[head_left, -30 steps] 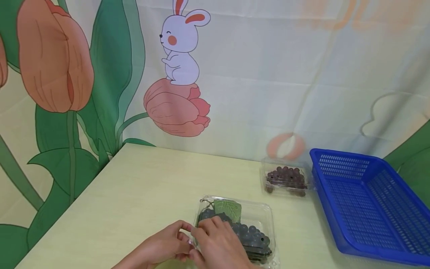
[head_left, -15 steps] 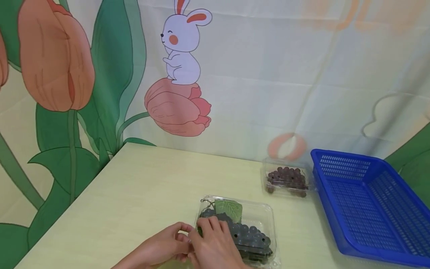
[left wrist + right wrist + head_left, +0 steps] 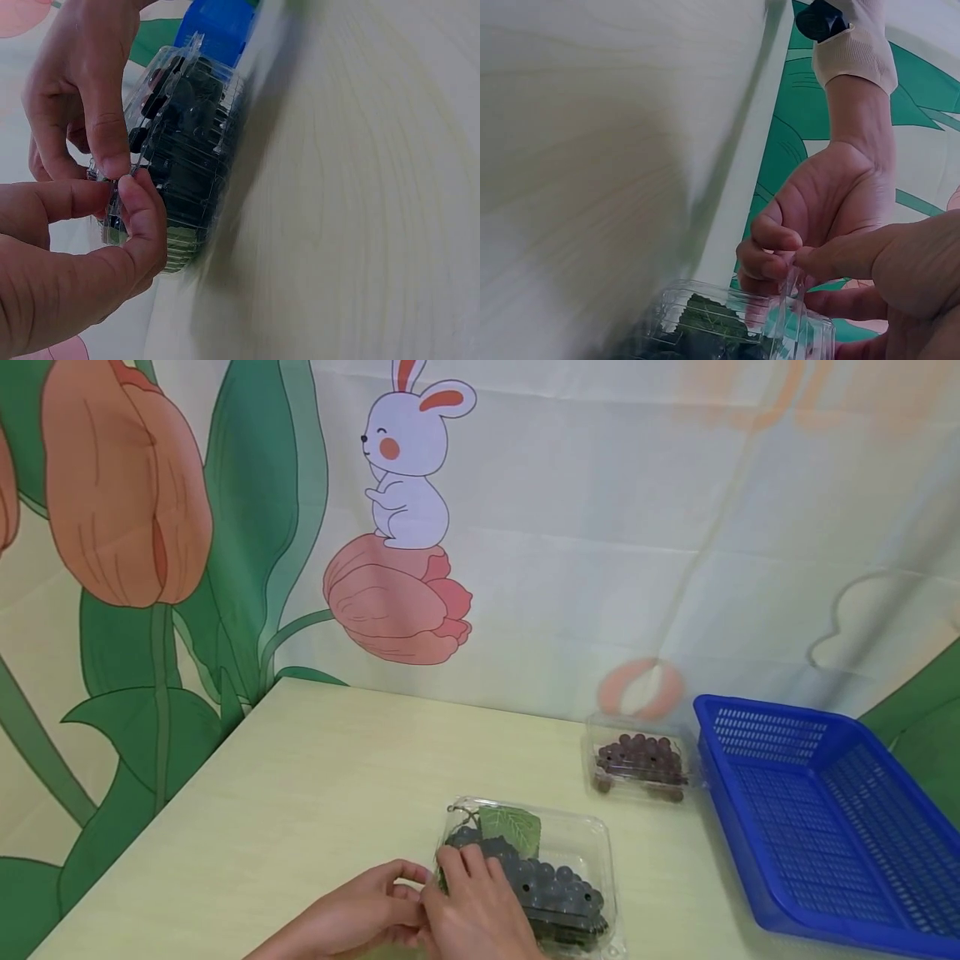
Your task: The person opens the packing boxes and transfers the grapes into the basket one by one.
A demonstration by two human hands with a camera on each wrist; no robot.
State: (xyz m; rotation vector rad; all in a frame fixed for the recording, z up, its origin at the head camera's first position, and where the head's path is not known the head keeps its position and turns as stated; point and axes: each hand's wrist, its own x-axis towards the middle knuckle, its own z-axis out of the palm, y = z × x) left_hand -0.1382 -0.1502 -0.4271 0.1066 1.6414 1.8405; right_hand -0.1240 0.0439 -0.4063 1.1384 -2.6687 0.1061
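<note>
A clear plastic clamshell box (image 3: 592,839) of dark grapes (image 3: 558,887) with a green leaf (image 3: 517,828) rests at the table's front. At the box's left edge, my left hand (image 3: 360,906) pinches the rim between thumb and a finger, plainly so in the left wrist view. My right hand (image 3: 480,906) lies against it, fingers bent over the lid and thumb at the same rim. The left wrist view shows the box (image 3: 191,135) from the side, its lid seam meeting both hands' fingertips. In the head view, the hands hide that corner.
A smaller clear box (image 3: 637,764) of reddish grapes stands at the back, close to a blue slotted plastic basket (image 3: 738,852) on the right. Behind the pale table (image 3: 300,777) hangs a cloth (image 3: 562,568) printed with tulips and a rabbit.
My right hand has shifted slightly left along the lid toward the left hand. The left hand stays at the same edge, and the box has barely moved.
</note>
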